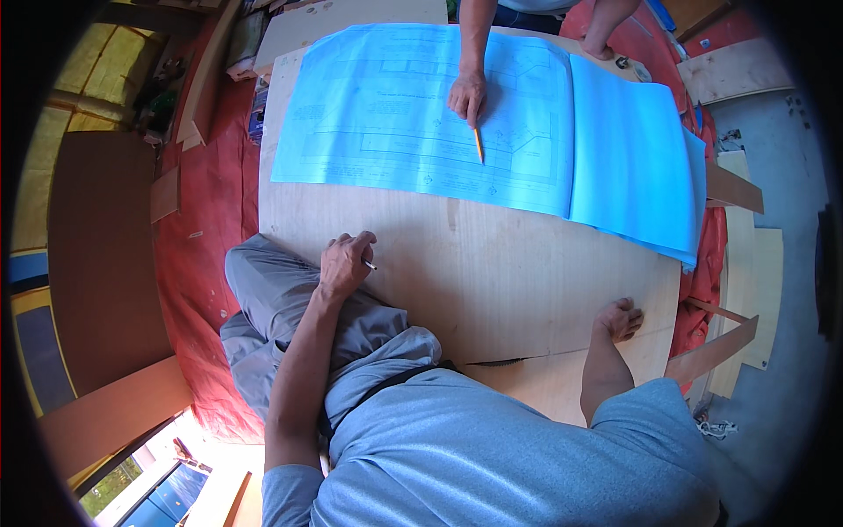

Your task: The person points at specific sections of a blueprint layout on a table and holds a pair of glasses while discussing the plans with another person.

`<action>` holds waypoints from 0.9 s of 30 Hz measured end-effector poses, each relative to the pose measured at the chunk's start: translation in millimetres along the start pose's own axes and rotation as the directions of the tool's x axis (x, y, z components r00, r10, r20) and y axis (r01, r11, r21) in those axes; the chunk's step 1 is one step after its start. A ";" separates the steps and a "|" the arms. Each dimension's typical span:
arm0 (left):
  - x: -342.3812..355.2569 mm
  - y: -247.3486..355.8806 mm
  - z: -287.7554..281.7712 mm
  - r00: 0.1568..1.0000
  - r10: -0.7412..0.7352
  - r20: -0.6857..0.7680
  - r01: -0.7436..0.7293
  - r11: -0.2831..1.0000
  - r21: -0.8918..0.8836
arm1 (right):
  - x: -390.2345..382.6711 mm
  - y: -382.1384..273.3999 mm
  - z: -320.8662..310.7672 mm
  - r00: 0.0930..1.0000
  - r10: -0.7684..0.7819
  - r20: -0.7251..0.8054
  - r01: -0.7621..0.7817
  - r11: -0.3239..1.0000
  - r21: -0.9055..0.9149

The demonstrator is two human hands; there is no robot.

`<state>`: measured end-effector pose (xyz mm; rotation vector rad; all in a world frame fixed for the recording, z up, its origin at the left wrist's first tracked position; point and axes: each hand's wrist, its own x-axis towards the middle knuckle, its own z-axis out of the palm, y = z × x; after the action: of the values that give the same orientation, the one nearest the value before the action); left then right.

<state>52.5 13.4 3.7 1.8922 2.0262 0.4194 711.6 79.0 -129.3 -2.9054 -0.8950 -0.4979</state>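
My left hand [345,263] is closed above my bent knee, by the near left part of the plywood sheet [439,272]. A thin, short white stick [371,265] with a dark tip pokes out of its fingers; I cannot make out its kind. My right hand [621,320] leans on the plywood at the right with its fingers curled in, and nothing shows in it. Across from me, another person's hand [468,95] points a yellow pencil [479,147] at a large printed plan [369,114], bluish in this light, spread over the far part of the plywood.
A folded-over plan sheet [632,158] hangs toward the right edge. Red sheeting [206,290] covers the floor around the plywood. Wood offcuts [716,347] lie at the right, and a brown board [105,255] stands at the left. The other person's foot [597,48] is at the far right.
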 end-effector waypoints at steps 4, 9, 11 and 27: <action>0.5 1.1 -1.9 1.000 0.014 0.001 -0.014 1.000 -0.028 | 3.1 2.8 9.9 1.000 0.012 0.013 -0.012 1.000 0.006; 2.2 7.6 -0.5 0.999 -0.014 -0.029 0.014 1.000 0.003 | 3.7 6.8 18.2 0.998 0.019 -0.061 -0.017 0.999 0.040; 1.5 6.1 2.1 0.998 -0.001 -0.061 0.005 0.998 0.070 | 2.8 5.1 15.0 0.999 0.004 -0.054 -0.003 1.000 0.029; -0.3 5.4 -3.5 0.996 0.002 -0.090 -0.008 0.998 -0.070 | -2.7 -11.5 -24.0 0.989 0.046 0.138 -0.048 0.999 0.011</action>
<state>55.9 13.5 9.3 1.8683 2.0355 0.5797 696.2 83.6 -107.9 -2.9700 -0.8396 -0.2884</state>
